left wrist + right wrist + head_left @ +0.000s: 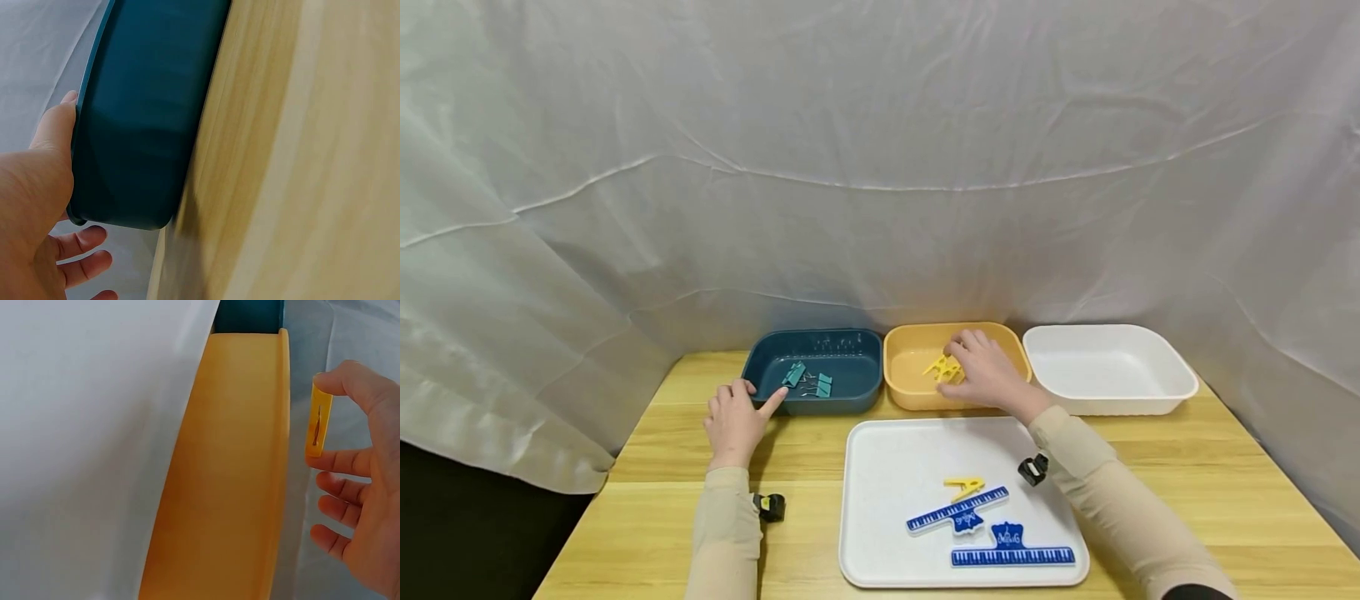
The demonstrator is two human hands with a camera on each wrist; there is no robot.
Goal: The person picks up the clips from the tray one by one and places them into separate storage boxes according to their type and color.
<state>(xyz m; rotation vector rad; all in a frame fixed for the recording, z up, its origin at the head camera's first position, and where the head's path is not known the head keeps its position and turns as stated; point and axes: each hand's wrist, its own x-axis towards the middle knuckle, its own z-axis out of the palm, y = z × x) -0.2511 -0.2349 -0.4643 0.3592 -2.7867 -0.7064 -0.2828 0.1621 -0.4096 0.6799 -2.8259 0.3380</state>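
Note:
My right hand (pixel 988 375) is over the yellow bin (pixel 910 335). Between thumb and index finger it pinches a yellow clothespin (pixel 319 419), held beyond the bin's rim in the right wrist view; the other fingers are spread. Yellow clothespins (pixel 946 368) show below the hand in the head view, partly hidden by it. At the near left corner of the dark teal bin (pixel 857 400), my left hand (pixel 733 421) rests with its thumb along the rim and its fingers loose. Two teal binder clips (pixel 824 385) lie inside that bin.
A white bin (pixel 1108 404) stands at the right of the row. In front, a white tray (pixel 887 450) carries one yellow clothespin (pixel 966 486) and two blue piano-key clips (pixel 1011 557). A pale curtain (pixel 880 167) hangs behind the wooden table (pixel 805 467).

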